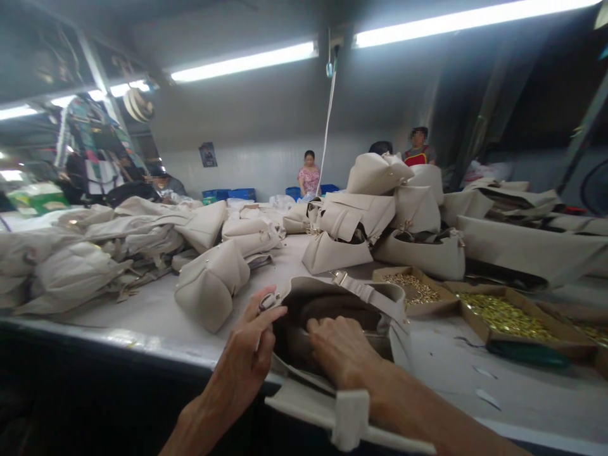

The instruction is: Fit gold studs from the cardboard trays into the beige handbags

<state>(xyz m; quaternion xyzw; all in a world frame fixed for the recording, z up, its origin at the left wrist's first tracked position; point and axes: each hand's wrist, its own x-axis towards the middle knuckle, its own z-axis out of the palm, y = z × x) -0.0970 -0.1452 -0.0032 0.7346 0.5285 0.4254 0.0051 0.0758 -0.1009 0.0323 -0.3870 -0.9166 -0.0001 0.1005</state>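
Observation:
A cream handbag [399, 335] stands with its mouth open at the table's front edge, showing a dark lining. My left hand [249, 339] grips the bag's left rim beside a metal ring, thumb and fingers closed on it. Inside the mouth is my right hand [342, 348], its fingers curled downward; the fingertips and anything they hold are hidden. A strap with a metal buckle [341, 278] crosses the far rim. Another cream strap piece [351, 411] hangs out over the near side, under my right wrist.
Cardboard trays of small gold fittings [508, 316] and brass-coloured pieces [413, 288] lie right, near a dark green tool handle [527, 354]. Cream bags [337, 253] are piled behind; soft cream bags [80, 269] fill the left. Several people sit or stand farther back.

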